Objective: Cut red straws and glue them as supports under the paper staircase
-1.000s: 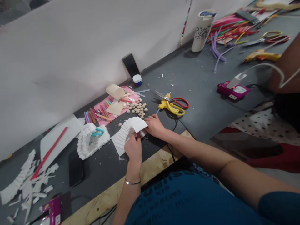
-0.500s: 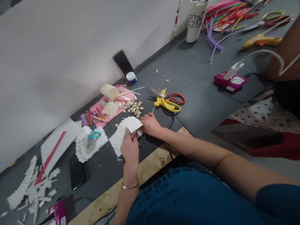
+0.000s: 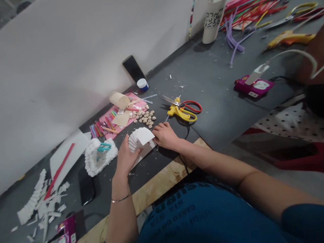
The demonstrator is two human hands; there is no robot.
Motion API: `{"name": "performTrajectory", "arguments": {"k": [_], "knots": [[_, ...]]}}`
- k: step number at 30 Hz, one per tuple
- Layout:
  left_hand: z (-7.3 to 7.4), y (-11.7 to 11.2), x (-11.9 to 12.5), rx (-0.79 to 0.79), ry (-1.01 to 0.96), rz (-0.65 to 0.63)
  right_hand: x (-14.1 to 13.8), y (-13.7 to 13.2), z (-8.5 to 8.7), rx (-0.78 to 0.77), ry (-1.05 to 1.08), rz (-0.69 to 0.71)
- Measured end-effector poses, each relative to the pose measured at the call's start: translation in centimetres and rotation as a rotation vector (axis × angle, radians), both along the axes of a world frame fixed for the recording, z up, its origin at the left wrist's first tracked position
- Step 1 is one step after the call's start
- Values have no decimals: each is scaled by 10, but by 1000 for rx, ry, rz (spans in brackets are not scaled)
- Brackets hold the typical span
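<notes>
A white stepped paper piece, with fanned strips along a curve, lies on a flat white sheet near the table's front edge. My left hand grips its left side, thumb in front and fingers behind. At the right end, my right hand holds the paper's edge with curled fingers; its fingertips are partly hidden. Just beyond my right hand are a yellow glue gun and scissors with red and yellow handles. Small round beige pieces lie behind the paper.
To the left are a fluffy white frame, a black phone and white paper scraps. A pink sheet bears coloured sticks. Farther right stand a purple power strip and a tumbler. A cable runs under my right wrist.
My left hand has moved left from the front of the paper to its left side, its thumb now apart from the fingers. My right hand stays at the right edge. The view has shifted slightly.
</notes>
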State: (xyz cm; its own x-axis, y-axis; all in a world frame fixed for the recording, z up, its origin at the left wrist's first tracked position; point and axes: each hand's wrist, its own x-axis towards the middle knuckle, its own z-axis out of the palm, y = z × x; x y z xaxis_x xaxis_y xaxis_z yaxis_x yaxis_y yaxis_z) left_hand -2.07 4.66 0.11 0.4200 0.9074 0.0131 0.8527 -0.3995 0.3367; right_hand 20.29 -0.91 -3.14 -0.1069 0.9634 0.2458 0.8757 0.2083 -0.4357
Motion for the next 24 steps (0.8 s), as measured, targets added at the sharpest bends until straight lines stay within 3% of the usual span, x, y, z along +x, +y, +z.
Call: {"name": "performTrajectory", "arguments": {"k": [5, 10, 17, 21, 24], "knots": [[2, -3, 6, -34, -6, 108, 7, -1, -1, -7, -2, -39], [10, -14, 10, -137, -209, 227, 12, -1, 1, 3, 124, -61], [21, -25, 9, -328, -440, 300, 15, 1, 14, 94, 571, -2], [27, -26, 7, -504, -530, 260, 17, 2, 20, 3, 856, 27], [30, -28, 7, -560, -512, 262, 20, 1, 25, -67, 924, 41]]}}
